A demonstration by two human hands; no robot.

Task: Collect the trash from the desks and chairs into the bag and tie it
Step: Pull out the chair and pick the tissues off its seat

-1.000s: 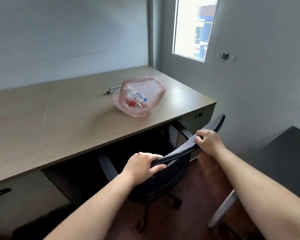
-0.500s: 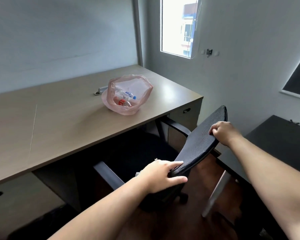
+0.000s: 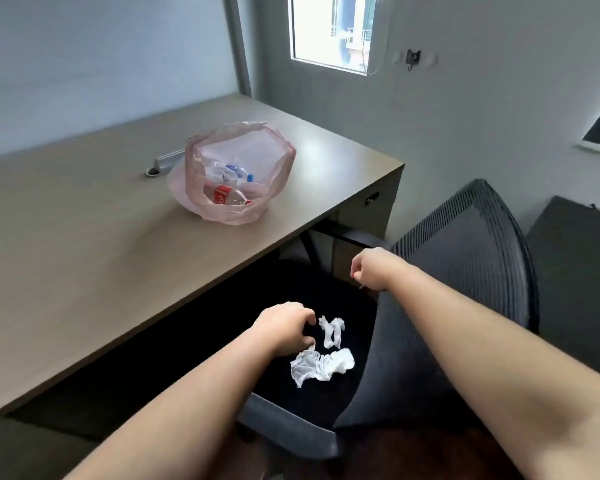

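A pink see-through bag (image 3: 278, 174) stands open on the wooden desk (image 3: 84, 244), with bottles and wrappers inside. Two crumpled white tissues lie on the black chair seat (image 3: 326, 292): a small one (image 3: 331, 330) and a larger one (image 3: 321, 367). My left hand (image 3: 284, 327) hovers over the seat just left of the tissues, fingers curled and apart, holding nothing. My right hand (image 3: 374, 268) is above the seat near the chair's mesh backrest (image 3: 465, 258), its fingers curled in; nothing shows in it.
The chair's armrest (image 3: 288, 431) runs across the near side of the seat. A grey strip (image 3: 165, 161) lies on the desk behind the bag. A dark table (image 3: 575, 271) stands at the right, behind the chair. A window is on the far wall.
Both hands have let go of the chair's backrest. The chair has turned and come out from under the desk, showing the tissues on its seat. My left hand has dropped toward them.
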